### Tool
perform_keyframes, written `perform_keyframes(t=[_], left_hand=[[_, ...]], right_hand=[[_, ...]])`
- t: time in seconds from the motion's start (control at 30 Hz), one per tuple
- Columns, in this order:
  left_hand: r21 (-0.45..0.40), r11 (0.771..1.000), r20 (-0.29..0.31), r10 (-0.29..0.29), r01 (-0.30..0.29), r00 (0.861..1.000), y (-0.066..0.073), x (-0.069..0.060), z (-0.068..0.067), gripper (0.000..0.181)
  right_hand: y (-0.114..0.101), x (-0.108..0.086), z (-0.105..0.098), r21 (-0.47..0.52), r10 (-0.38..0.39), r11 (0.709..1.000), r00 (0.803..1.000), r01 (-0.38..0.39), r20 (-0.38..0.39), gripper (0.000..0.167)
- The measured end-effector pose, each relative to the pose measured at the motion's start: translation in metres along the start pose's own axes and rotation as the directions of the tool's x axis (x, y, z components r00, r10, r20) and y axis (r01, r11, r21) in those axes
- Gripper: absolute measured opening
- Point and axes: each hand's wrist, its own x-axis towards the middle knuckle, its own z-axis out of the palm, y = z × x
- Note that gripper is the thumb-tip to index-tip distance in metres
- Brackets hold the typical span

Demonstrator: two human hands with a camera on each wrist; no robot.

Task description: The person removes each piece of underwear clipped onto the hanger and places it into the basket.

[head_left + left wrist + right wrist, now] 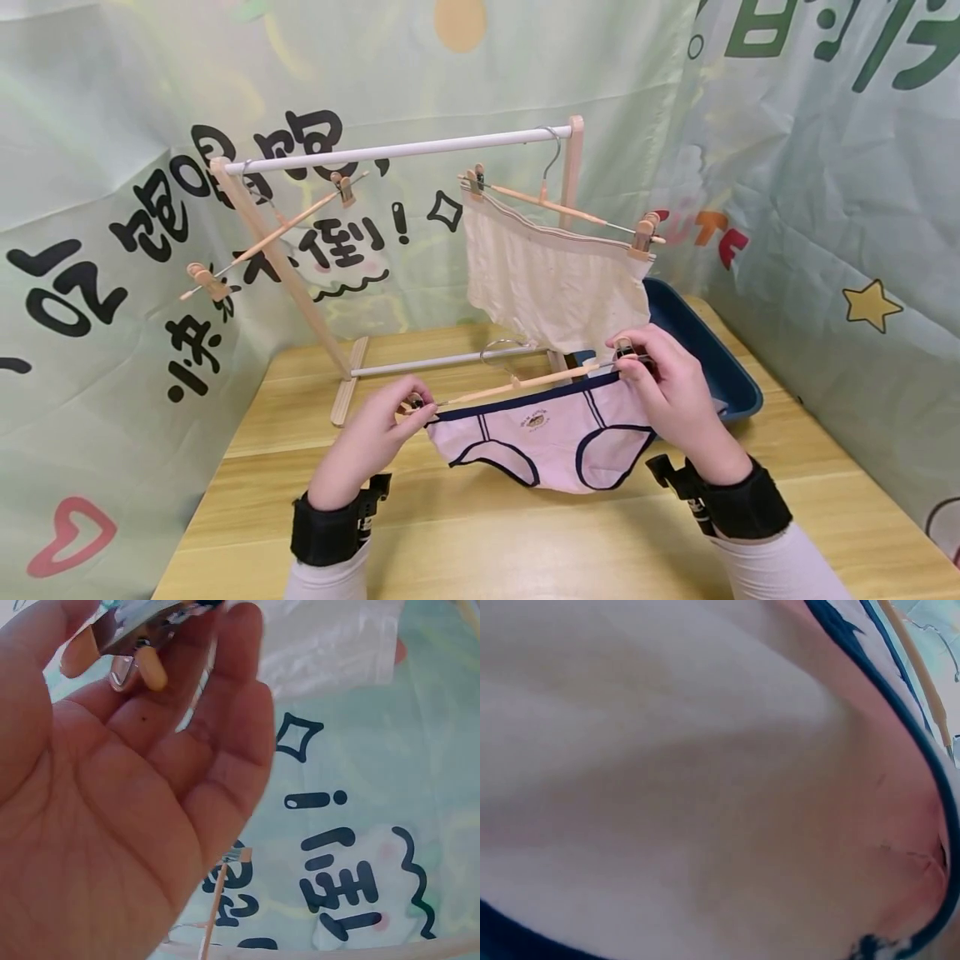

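Both hands point(381, 427) point(670, 385) from head, right wrist mostly underwear point(667, 697)

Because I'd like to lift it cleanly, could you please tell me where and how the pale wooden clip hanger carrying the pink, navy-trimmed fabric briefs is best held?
Probably by the middle of its slim wooden bar, coming from above: that stretch is bare, beside the base of the curved metal hook, and the pink briefs hang below it.
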Motion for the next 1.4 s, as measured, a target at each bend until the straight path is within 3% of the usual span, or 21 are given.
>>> perform_keyframes(t=[0.2, 0.33, 0.53, 0.67, 0.8, 0.93, 1.4], left_hand=[[0.099, 0.994, -0.052, -0.043, 0.048, 0.998, 0.015, 0.000, 0.007, 0.019], [0.104, 0.994, -0.129, 0.036, -0.022, 0.991, 0.024, 0.001, 0.015, 0.031], [0.112, 0.978, -0.231, 0.195, -0.174, 0.953, 0.032, 0.006, 0.032, 0.044], [0.137, 0.972, -0.303, 0.225, -0.191, 0.926, 0.038, 0.006, 0.039, 0.048], [0.119, 0.972, -0.332, 0.233, -0.204, 0.914, 0.043, 0.005, 0.043, 0.048], [0.095, 0.973, -0.318, 0.231, -0.211, 0.919, 0.047, 0.004, 0.047, 0.049], [-0.006, 0.984, -0.204, 0.173, -0.178, 0.964, 0.057, 0.004, 0.064, 0.042]], right_hand=[[-0.004, 0.000, 0.001, -0.021, -0.011, 1.000, 1.000, 0.011, 0.019, 0.027], [-0.005, 0.000, 0.002, -0.024, -0.032, 0.999, 0.999, 0.033, 0.019, 0.032], [-0.006, -0.001, 0.003, -0.053, -0.063, 0.997, 0.998, 0.064, 0.019, 0.045], [-0.006, -0.001, 0.005, -0.079, -0.092, 0.992, 0.996, 0.094, 0.021, 0.050], [-0.007, -0.002, 0.006, -0.098, -0.117, 0.988, 0.993, 0.119, 0.025, 0.051], [-0.009, -0.003, 0.008, -0.105, -0.129, 0.986, 0.991, 0.132, 0.034, 0.049], [-0.013, -0.005, 0.017, -0.084, -0.254, 0.963, 0.967, 0.254, 0.021, 0.048]])
